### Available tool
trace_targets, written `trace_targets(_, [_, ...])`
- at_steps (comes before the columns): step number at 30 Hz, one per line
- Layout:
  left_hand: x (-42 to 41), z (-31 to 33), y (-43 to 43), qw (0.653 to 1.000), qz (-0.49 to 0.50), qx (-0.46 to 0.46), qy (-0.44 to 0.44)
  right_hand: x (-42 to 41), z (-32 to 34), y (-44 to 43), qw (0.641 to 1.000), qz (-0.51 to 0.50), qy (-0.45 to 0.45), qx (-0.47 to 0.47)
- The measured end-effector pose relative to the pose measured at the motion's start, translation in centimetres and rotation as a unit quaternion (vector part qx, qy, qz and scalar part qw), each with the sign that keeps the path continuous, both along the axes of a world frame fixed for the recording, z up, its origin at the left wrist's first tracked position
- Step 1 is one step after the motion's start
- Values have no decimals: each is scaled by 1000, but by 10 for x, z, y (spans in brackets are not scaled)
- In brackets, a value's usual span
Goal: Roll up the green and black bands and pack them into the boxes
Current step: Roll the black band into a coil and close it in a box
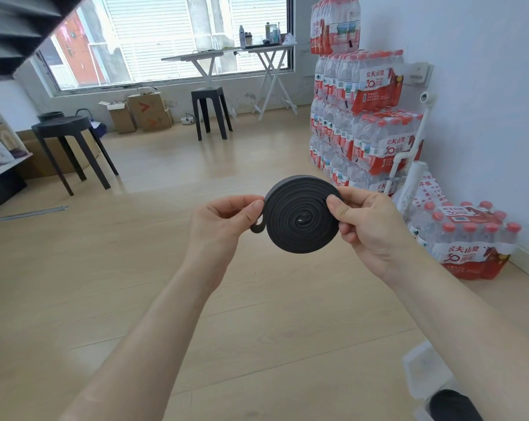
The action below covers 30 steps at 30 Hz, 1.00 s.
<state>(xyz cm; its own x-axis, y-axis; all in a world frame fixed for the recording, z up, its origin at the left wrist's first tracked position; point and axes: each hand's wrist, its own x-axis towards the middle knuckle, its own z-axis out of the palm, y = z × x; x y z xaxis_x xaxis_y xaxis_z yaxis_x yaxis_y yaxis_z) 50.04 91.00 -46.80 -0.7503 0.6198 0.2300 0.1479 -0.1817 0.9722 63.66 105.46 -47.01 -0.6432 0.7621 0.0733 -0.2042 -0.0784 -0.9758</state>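
A black band [301, 215] is wound into a flat, tight spiral disc and held up in the air in front of me. My left hand [222, 221] pinches the disc's left edge, where a small loose loop of the band's end curls below my thumb. My right hand [366, 223] grips the right edge, thumb on the face of the coil. At the bottom right a white box [425, 370] sits low, with a dark rolled object [452, 405] beside it, partly cut off. No green band is in view.
Packs of bottled water [366, 117] are stacked against the right wall, with one more pack [469, 238] on the floor. Black stools [67, 138] stand at the left and middle back. Cardboard boxes [141, 112] and folding tables [235, 56] line the window wall. Wooden floor lies below my arms.
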Motion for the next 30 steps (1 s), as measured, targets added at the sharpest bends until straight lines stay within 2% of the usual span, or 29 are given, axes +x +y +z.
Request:
trace_targets(4, [5,0,2,997,53,29,44,-2,-1,-5,998,3,20,-59])
trace_targets(7, [9,-3,6,995,81,42,45,-4,-1,-9,994,-2,36,-106])
trace_targets(13, [20,-5,11,998,28,34,49,-7,-3,-18,977,-4,71,-201])
trace_targets(19, [23,-7,10,1000,-7,15,-23,-10,-9,-27,976,-10,51,-211])
trace_targets(22, [21,-6,9,1000,26,1,-4,-10,-11,-28,990,8,-24,-140])
trace_targets(24, [14,-3,5,999,39,-18,20,-7,-8,-24,991,36,-123,-29])
trace_targets(26, [7,2,-1,995,35,-56,72,0,-2,-16,963,21,-227,147])
trace_targets(27, [5,4,-4,990,20,-84,108,3,0,-13,941,-3,-245,233])
trace_targets(28, [5,6,-6,983,-3,-117,142,4,2,-11,925,-16,-238,296])
trace_targets(30, [9,6,-8,965,-57,-179,183,5,5,-14,911,20,-212,355])
